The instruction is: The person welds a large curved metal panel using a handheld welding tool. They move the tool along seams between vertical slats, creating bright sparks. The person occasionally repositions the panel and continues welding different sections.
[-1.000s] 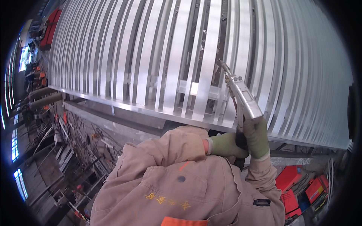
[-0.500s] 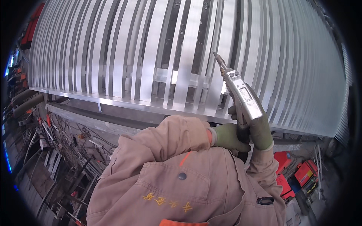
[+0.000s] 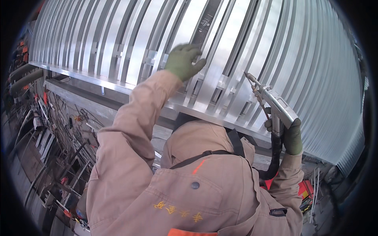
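My right hand (image 3: 292,137), in a green glove, is wrapped round the grip of a silver welding gun (image 3: 278,103). The gun's narrow nozzle points up and left, just over the aluminium slats. From the bottom of its grip a thick black cable (image 3: 275,157) curves down beside my torso. My left hand (image 3: 183,62), gloved in green too, is over the slatted aluminium panel (image 3: 138,59) left of the gun. Its thumb and fingers are spread, with nothing in them. Whether it touches the slats I cannot tell.
A flat aluminium edge strip (image 3: 114,84) borders the panel on my side. Metal scraps, rods and cables (image 3: 67,133) litter the floor at left. Thick pipes (image 3: 25,78) jut out by the panel's left corner. Red cases (image 3: 305,188) lie on the floor at lower right.
My left hand has left the gun's lower grip and cable and reached forward and left over the slats. My right hand has shifted the welding gun right and somewhat nearer me.
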A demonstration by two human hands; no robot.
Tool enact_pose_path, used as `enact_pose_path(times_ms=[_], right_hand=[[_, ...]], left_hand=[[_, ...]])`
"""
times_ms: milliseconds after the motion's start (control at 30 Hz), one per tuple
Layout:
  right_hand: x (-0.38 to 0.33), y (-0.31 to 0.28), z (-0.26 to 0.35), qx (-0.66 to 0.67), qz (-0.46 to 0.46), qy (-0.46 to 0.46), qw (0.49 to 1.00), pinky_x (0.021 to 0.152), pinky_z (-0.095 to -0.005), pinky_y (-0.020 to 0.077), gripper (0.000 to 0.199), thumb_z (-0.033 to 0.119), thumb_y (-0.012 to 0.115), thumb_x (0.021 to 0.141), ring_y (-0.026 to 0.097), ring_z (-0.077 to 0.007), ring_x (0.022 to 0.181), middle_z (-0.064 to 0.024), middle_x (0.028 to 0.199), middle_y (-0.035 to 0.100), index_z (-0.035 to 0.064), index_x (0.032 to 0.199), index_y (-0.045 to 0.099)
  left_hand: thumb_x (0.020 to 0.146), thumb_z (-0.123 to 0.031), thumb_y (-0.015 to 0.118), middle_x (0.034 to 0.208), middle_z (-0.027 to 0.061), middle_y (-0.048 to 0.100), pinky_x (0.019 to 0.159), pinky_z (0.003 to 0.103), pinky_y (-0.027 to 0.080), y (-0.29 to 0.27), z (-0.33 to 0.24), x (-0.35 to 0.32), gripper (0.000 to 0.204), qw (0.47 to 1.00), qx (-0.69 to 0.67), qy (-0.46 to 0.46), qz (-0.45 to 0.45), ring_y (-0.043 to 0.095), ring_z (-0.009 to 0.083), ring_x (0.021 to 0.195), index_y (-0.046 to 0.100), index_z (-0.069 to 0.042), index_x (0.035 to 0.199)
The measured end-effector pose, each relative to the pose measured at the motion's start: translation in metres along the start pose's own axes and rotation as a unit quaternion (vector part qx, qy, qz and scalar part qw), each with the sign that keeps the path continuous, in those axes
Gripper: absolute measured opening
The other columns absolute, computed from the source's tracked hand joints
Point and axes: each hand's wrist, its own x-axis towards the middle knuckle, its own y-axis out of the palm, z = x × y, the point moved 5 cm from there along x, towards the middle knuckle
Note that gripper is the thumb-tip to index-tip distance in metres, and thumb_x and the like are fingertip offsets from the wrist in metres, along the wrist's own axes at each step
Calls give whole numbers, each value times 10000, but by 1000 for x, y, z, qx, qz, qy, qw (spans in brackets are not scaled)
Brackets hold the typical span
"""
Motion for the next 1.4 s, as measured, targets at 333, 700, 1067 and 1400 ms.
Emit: enact_pose_path(times_ms=[333, 700, 1067, 1400], right_hand=[[10, -7, 44, -31, 29, 56, 998, 761, -354, 625, 1330, 1035, 584, 898, 752, -207, 873, -210, 1341, 774, -66, 1643, 539], [21, 39, 84, -62, 72, 78, 992, 803, -315, 604, 1260, 950, 717, 903, 736, -177, 911, -185, 1245, 810, -120, 1562, 624], [47, 75, 53, -35, 179, 92, 979, 881, -322, 557, 968, 706, 691, 1081, 666, -152, 998, -93, 1199, 749, -37, 1686, 554], [66, 82, 31, -107, 232, 115, 960, 877, -346, 571, 641, 535, 652, 1158, 677, -156, 975, -73, 1082, 748, -17, 1478, 704]], left_hand=[[1010, -813, 597, 1738, 171, 568, 1464, 567, 38, 45, -5, 56, 1008, 971, 159, 52, 172, 305, 343, 1749, 681, 50, 1522], [1044, -697, 563, 1614, 195, 697, 1446, 579, -40, 35, -18, 65, 843, 933, 198, -8, 300, 283, 284, 1767, 834, 52, 1320], [1088, -600, 435, 1041, 145, 852, 1447, 591, -29, 54, -13, 61, 847, 944, 226, -4, 239, 629, 263, 1498, 588, 106, 1532], [1108, -594, 386, 973, 173, 852, 1440, 607, -31, 45, -20, 64, 927, 938, 205, -11, 280, 761, 295, 1255, 549, 179, 1592]])
